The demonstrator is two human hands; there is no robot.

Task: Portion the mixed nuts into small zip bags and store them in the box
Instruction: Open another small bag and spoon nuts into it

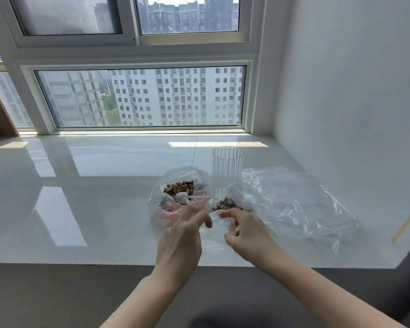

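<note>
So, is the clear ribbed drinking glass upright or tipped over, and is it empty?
Upright and empty: the clear ribbed drinking glass stands on its base on the glossy white sill, and only the sill shows through its walls.

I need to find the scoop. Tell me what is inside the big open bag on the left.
Inside the big open bag lie mixed nuts and a white plastic spoon, bowl left, handle right. Something pink shows through the near wall; crumpled plastic hides what it is.

Lighting: bright daylight entered through the window [140,98] ahead. Glare: sunlit patches and pane reflections lay across the glossy white bench [81,185]. Shadows: soft, faint. Distortion: wide-angle bowing of the frame edges and the right wall. Focus: slight softness overall; left hand's [182,235] fingers motion-blurred.
</note>
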